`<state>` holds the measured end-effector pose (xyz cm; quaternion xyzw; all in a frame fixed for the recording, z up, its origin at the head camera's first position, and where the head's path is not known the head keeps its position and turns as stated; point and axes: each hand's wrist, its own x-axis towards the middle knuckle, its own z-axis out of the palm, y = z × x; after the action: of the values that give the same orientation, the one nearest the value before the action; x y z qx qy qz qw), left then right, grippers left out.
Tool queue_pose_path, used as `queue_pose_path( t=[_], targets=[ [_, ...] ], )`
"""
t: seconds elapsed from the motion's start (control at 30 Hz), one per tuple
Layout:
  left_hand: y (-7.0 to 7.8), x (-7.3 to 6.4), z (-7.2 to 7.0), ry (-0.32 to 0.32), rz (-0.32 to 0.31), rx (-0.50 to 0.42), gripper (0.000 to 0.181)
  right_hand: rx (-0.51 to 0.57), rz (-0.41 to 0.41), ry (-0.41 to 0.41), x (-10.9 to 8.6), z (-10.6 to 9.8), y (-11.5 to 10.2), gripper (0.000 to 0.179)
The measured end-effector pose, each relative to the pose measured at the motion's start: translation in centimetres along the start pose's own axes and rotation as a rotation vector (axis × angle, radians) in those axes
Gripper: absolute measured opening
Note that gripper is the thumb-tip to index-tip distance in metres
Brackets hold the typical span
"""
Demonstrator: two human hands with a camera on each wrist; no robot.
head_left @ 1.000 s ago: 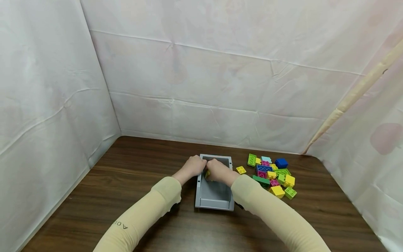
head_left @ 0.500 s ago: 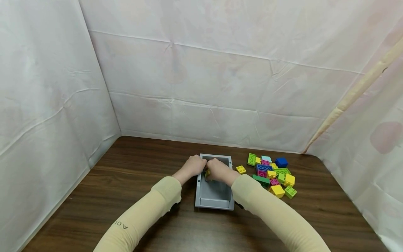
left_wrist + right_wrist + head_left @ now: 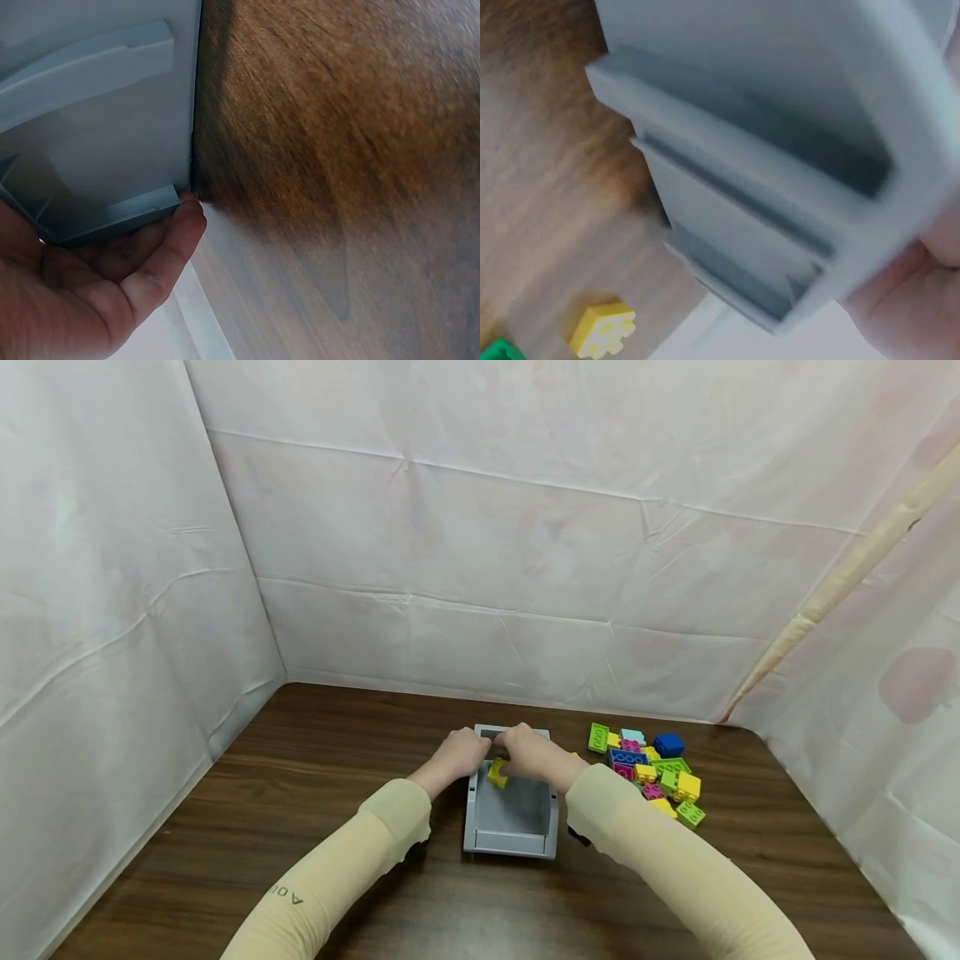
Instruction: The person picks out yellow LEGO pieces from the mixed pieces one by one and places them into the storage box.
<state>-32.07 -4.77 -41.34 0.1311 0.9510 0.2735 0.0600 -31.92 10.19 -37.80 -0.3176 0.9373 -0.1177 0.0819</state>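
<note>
A grey plastic bin lies on the table before me, its inside facing up. My left hand grips the bin's far left wall; in the left wrist view its fingers curl around the grey edge. My right hand is over the bin's far half, its thumb near the left hand. A yellow toy brick is at the bin's left inner side, right beside the right fingertips. Whether they pinch it cannot be told. In the right wrist view the bin hides most of the right hand.
Right of the bin, several building bricks in yellow, green, pink and blue lie in a loose pile. A yellow brick lies alone between bin and pile. White cloth hangs behind the dark wooden table.
My right hand has risen and shifted a little right. More of the yellow brick in the bin now shows, looking brighter. The left hand keeps its hold on the bin.
</note>
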Motion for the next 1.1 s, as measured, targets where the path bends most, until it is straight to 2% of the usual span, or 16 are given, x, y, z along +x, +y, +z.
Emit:
queue_pose_path(
  t=[0.2, 0.3, 0.53, 0.77, 0.87, 1.0, 1.1],
  targets=[
    [0.0, 0.3, 0.1, -0.004, -0.012, 0.02, 0.045, -0.014, -0.013, 0.027, -1.0, -1.9, -0.2, 0.037],
    [0.0, 0.3, 0.1, -0.002, -0.034, -0.012, 0.045, -0.014, -0.019, 0.055, -1.7, -2.8, -0.3, 0.037],
    [0.0, 0.5, 0.0, -0.014, 0.182, 0.337, 0.024, -0.03, -0.004, 0.08, -3.5, -4.6, 0.0, 0.04],
    [-0.1, 0.4, 0.1, -0.016, 0.209, 0.367, 0.024, -0.036, 0.03, 0.14, -5.4, -6.0, 0.8, 0.044],
    [-0.1, 0.4, 0.1, -0.004, 0.174, 0.283, 0.029, -0.027, 0.048, 0.178, -6.1, -6.2, 1.7, 0.045],
    [-0.1, 0.3, 0.2, 0.014, 0.059, 0.064, 0.039, -0.011, 0.076, 0.222, -6.7, -6.1, 2.9, 0.047],
    [-0.1, 0.4, 0.4, 0.023, -0.004, -0.037, 0.044, 0.008, 0.104, 0.248, -7.2, -5.8, 3.8, 0.05]
  ],
)
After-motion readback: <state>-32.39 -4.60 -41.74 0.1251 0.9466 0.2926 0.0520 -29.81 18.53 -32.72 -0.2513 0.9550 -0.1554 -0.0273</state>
